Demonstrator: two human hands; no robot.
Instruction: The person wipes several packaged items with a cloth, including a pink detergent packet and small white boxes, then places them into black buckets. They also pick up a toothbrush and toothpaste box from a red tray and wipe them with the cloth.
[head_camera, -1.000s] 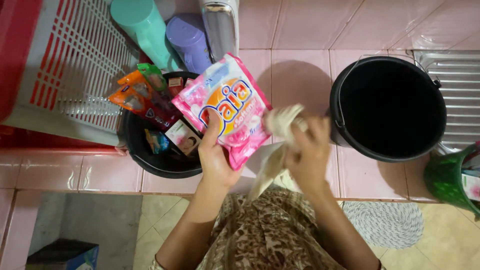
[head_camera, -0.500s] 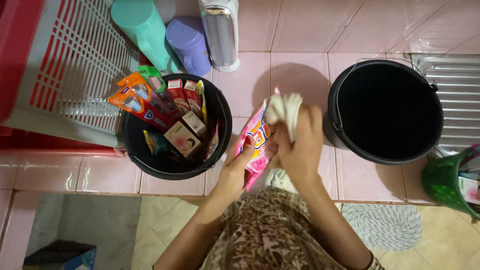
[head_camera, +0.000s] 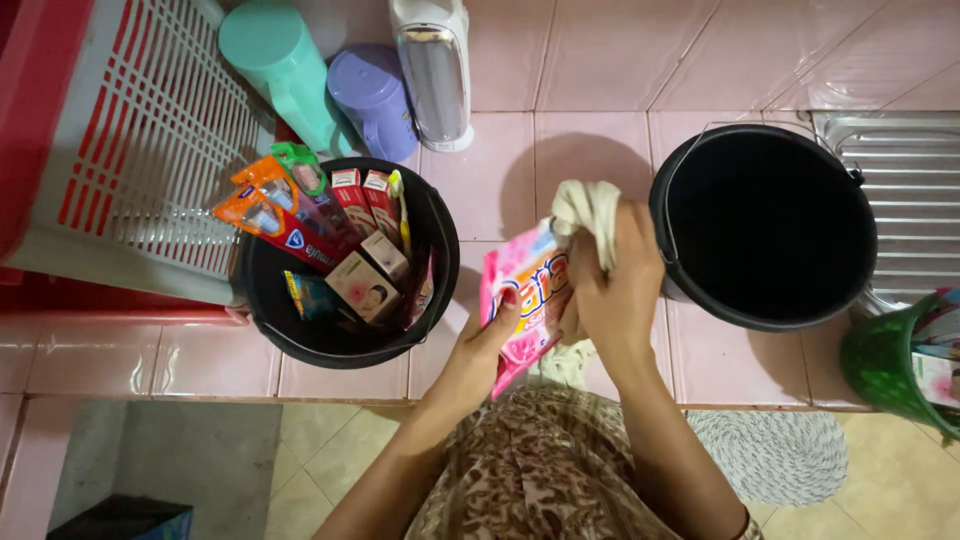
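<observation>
My left hand (head_camera: 482, 345) grips the lower edge of a pink detergent packet (head_camera: 524, 292), held on its side above the pink tiled counter (head_camera: 590, 150). My right hand (head_camera: 615, 290) clutches a cream cloth (head_camera: 588, 212) and presses it against the packet's right side. More of the cloth hangs below the hands. Left of the packet stands a black bucket (head_camera: 300, 340) filled with several toothpaste boxes, toothbrush packs and small cartons. An empty black bucket (head_camera: 765, 225) stands just right of my right hand.
A red and white plastic basket (head_camera: 120, 150) lies at the left. A teal bottle (head_camera: 280, 70), a purple bottle (head_camera: 375, 95) and a white lamp (head_camera: 432, 70) stand at the back. A metal sink drainer (head_camera: 900, 170) and a green bucket (head_camera: 890, 365) are at the right.
The pink packet came out from over the left bucket and moved right, turning edge-on. Both hands shifted right with it, the right hand keeping the cloth against it.
</observation>
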